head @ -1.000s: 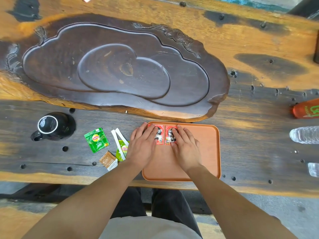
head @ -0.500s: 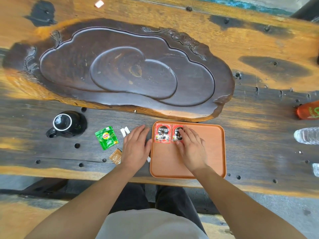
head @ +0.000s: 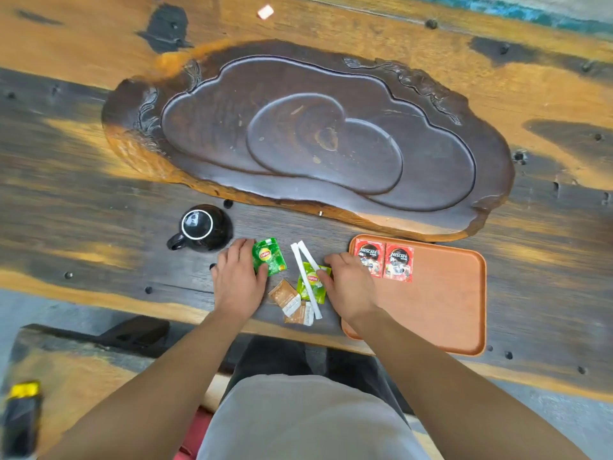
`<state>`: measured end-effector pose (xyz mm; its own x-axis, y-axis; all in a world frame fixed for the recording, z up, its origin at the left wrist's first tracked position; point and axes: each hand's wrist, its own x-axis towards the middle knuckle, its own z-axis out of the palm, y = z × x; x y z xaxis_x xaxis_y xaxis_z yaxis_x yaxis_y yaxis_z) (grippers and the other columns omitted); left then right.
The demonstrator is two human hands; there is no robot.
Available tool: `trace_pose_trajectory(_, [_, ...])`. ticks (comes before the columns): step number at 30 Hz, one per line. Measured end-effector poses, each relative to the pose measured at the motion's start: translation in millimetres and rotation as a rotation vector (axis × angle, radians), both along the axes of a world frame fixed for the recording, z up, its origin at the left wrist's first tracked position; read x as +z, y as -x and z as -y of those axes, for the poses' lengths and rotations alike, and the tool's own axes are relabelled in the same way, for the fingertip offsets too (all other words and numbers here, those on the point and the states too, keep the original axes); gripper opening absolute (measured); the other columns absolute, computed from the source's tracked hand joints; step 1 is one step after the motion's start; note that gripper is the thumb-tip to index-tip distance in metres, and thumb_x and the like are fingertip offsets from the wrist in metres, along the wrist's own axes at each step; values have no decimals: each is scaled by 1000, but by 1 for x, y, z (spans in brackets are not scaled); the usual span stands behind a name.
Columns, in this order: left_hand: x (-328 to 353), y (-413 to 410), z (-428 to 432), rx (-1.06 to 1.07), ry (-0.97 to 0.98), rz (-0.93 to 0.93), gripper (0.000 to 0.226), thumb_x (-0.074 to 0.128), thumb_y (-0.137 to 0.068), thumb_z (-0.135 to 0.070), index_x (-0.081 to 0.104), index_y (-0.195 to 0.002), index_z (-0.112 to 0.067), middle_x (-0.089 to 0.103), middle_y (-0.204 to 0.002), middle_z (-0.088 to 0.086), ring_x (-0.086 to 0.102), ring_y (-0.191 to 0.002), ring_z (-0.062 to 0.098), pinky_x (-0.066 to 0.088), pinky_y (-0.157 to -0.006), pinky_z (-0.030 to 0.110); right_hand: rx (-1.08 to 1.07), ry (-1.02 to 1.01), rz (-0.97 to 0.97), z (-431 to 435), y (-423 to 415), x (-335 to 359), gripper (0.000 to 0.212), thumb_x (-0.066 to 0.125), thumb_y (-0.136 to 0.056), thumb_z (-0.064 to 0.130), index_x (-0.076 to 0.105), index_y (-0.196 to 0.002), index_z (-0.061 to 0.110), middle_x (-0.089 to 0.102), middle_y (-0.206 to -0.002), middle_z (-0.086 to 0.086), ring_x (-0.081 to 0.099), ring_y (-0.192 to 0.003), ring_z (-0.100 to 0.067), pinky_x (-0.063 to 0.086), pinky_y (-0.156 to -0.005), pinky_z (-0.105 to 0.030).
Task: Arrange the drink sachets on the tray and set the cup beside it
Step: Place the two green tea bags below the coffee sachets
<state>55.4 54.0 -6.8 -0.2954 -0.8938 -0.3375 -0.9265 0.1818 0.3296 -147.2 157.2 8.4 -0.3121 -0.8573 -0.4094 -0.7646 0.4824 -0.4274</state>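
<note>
An orange tray [head: 441, 313] lies at the table's front right with two red Nescafe sachets [head: 384, 262] side by side in its far-left corner. Left of the tray lie loose sachets: a dark green Lipton sachet [head: 272, 257], a light green Lipton sachet [head: 313, 285], two white stick sachets [head: 302, 265] across it, and two brown sachets [head: 288, 297]. A black cup [head: 199, 227] stands further left. My left hand [head: 237, 280] pinches the dark green sachet, thumb on it. My right hand [head: 348, 283] has its thumb on the light green sachet's right edge.
A large dark carved wooden tea board [head: 331, 144] fills the table behind the sachets. The table's front edge runs just below my wrists. A black and yellow object [head: 20, 416] lies on a bench at the lower left. A small pale scrap [head: 265, 11] sits far back.
Both hands left the red sachets on the tray and moved left to the loose sachets. The left hand now grips the dark green one. The view swung left.
</note>
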Motion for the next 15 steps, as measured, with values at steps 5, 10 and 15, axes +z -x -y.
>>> trace_pose_trajectory(5, [-5,-7,17,-104,-23,44,65,64,-89,-49,43,-144,-23,48,-142,0,43,-119,27,43,-95,46,16,-186,-84,14,-13,-4,62,65,-82,64,58,-123,19,57,-122,-2,47,-119,-25,44,-92,-41])
trace_pose_trajectory(10, [-8,-8,23,-154,2,-2,48,71,-85,-43,55,-124,-20,52,-126,1,44,-112,26,44,-91,44,131,-279,-298,12,-27,-4,82,66,-70,78,51,-123,17,54,-125,-5,47,-118,-27,41,-94,-42])
trace_pose_trajectory(15, [-8,-4,24,-144,-24,-50,40,75,-82,-35,53,-112,-20,55,-113,1,47,-107,24,46,-89,42,16,-291,-227,18,-31,-5,81,73,-69,73,47,-122,17,52,-125,-6,45,-117,-27,41,-95,-40])
